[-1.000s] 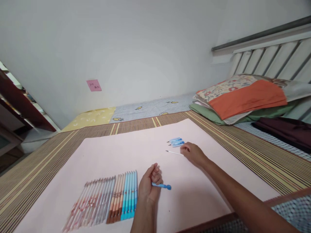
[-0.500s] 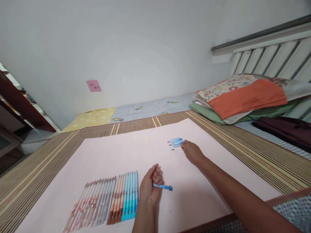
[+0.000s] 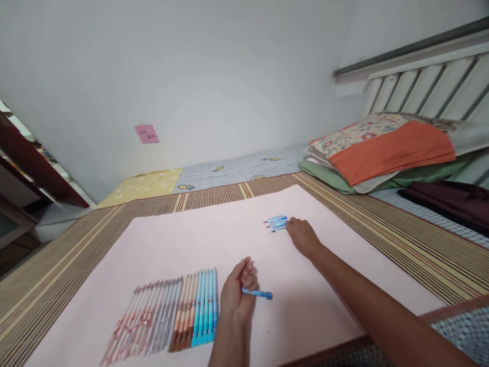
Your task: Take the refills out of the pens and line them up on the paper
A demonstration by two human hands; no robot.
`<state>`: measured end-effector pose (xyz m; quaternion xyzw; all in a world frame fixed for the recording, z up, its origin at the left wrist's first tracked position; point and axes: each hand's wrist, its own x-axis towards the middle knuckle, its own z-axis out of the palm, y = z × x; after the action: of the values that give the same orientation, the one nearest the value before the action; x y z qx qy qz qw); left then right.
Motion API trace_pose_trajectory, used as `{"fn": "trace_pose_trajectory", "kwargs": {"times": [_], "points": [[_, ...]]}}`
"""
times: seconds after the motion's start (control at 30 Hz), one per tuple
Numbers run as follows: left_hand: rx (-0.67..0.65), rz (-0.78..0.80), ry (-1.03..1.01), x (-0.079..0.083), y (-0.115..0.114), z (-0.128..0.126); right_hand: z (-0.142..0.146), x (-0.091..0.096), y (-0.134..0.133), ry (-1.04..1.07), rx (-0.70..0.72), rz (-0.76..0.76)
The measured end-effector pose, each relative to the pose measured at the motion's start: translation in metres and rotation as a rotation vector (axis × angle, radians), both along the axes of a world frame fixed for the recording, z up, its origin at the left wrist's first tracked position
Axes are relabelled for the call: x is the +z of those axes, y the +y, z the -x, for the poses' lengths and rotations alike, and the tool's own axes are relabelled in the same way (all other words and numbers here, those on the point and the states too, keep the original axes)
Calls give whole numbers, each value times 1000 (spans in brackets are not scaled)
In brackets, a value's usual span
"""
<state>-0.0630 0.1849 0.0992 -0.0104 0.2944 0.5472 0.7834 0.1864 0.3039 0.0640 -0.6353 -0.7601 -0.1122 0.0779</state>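
My left hand (image 3: 237,290) is curled into a fist around a blue pen piece (image 3: 260,293) whose end sticks out to the right. It rests on a pink sheet (image 3: 183,239), just right of a row of several pens (image 3: 168,316), pink, orange and blue. My right hand (image 3: 302,235) reaches far across the sheet, fingers closed on the back end of a thin white refill lying beside a small pile of blue pen parts (image 3: 277,222).
The pink sheet lies on a striped woven mat (image 3: 401,224) on a bed. Folded orange and floral bedding (image 3: 385,148) sits at the right against a slatted headboard (image 3: 428,86). A pink sticky note (image 3: 146,133) is on the wall. A dark shelf (image 3: 23,173) stands left.
My right hand has slid the thin white refill up and away until it lies against the pile of blue pen parts. My left hand has stayed put with its blue piece.
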Motion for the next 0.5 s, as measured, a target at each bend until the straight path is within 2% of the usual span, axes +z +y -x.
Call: {"fn": "trace_pose_trajectory", "kwargs": {"times": [0.27, 0.5], "points": [[0, 2, 7, 1, 1, -1, 2, 1, 3, 46, 4, -16], [-4, 3, -5, -2, 2, -1, -2, 0, 1, 200, -72, -41]]}}
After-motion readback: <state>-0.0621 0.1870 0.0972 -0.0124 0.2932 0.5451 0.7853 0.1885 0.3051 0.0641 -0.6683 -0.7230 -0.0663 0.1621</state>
